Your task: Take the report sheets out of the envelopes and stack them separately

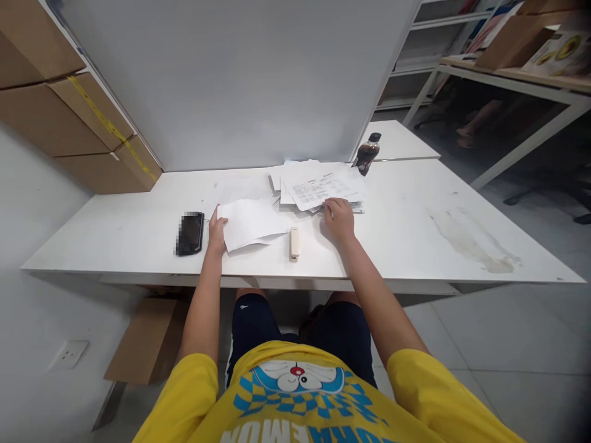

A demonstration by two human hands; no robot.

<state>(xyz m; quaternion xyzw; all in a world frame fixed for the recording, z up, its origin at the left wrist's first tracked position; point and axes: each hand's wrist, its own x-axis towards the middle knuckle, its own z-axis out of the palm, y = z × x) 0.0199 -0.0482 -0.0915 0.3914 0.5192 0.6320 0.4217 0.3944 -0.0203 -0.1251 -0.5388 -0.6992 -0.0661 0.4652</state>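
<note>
My left hand (217, 231) is closed on the left edge of some blank white paper sheets (252, 219), thumb on top; their near edges stand a little apart. My right hand (340, 219) has its fingers curled at the near edge of a printed sheet (316, 189), pinching it. That sheet lies on top of an untidy pile of papers (276, 177) at the back of the white desk. Between my hands, close to the desk's front edge, lies a cream stapler (294, 244).
A black phone-like device (190, 234) lies left of my left hand. Behind the papers stands a dark drink bottle (367, 154). A white panel (249, 86) rises along the desk's back; cardboard boxes (92, 129) are stacked at its left. A smeared stain (475, 237) marks the desk's right side.
</note>
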